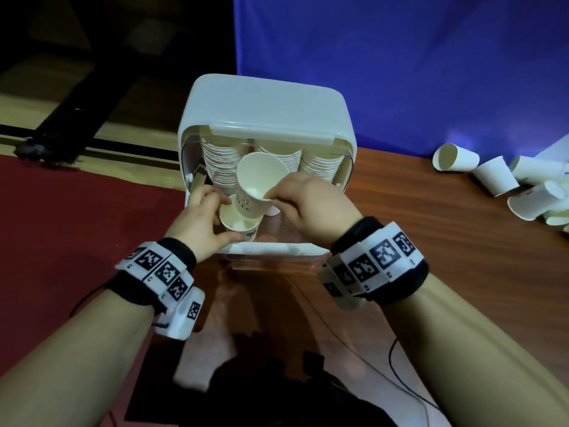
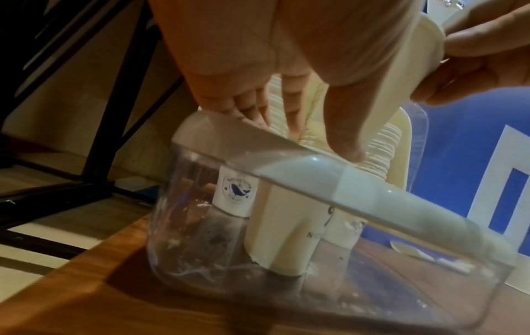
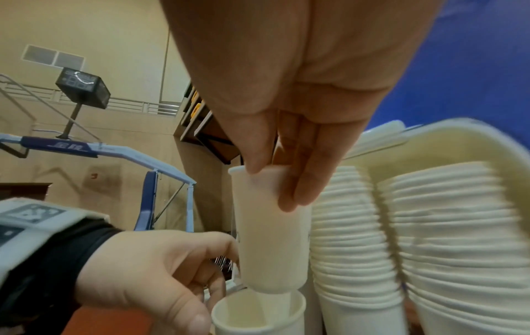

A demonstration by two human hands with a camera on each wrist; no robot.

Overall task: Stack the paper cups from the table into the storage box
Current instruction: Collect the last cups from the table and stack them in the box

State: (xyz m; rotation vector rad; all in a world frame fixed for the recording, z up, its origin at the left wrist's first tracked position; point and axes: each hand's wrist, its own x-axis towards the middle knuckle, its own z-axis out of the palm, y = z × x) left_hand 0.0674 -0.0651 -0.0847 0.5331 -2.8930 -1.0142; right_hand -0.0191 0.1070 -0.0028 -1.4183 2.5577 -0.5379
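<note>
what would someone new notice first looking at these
The right hand pinches a paper cup by its rim, lowering it into another cup that the left hand steadies in the storage box. Tall cup stacks fill the box behind; loose cups lie on the table at right.

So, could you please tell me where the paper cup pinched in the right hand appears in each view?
Head: held cup, centre, before the storage box.
Left wrist: upper right, partly behind the left hand.
Right wrist: centre.
Shared landmark: the cup stacks.
</note>
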